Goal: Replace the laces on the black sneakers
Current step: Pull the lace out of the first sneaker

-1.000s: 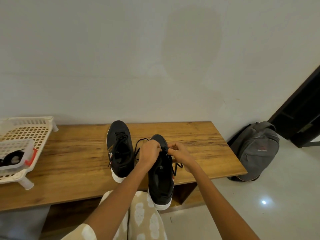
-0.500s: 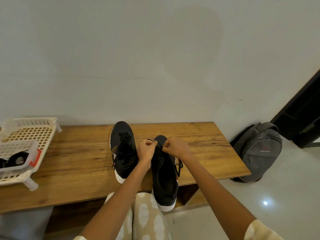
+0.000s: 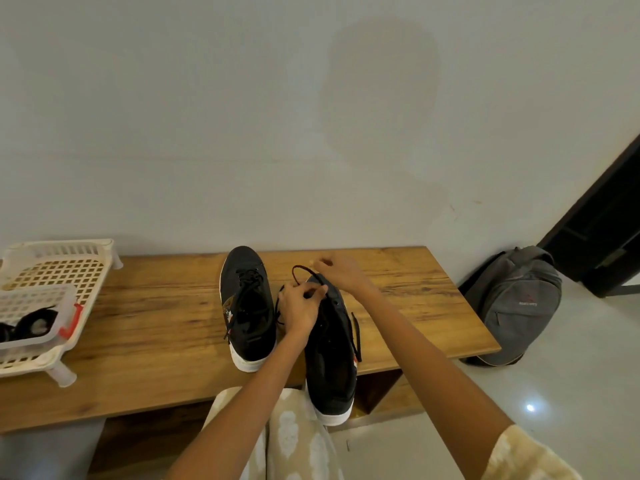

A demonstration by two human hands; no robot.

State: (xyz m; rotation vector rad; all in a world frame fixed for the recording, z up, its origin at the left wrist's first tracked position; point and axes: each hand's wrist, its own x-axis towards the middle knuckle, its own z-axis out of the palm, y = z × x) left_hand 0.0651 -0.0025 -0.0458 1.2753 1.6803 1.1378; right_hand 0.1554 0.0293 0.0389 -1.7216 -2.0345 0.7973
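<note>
The bench (image 3: 138,320) is smooth brown wood with dark streaks, the two sneakers (image 3: 247,306) are dull black cloth with white rubbery soles, the basket (image 3: 52,268) is pale holey plastic, the backpack (image 3: 516,306) is soft grey cloth, and the floor (image 3: 571,393) is shiny.

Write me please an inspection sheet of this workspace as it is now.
Surface: wooden bench against a pale wall.
Job's things: left sneaker laced, lying on the bench; right sneaker overhanging the front edge; black lace looped near its toe.
Clutter: white basket with a clear tub holding dark items.
Grips: left hand pinches the lace at the right sneaker; right hand pinches it further up.
Cables: nothing seen.
Surroundings: grey backpack on the floor; dark doorway.
</note>
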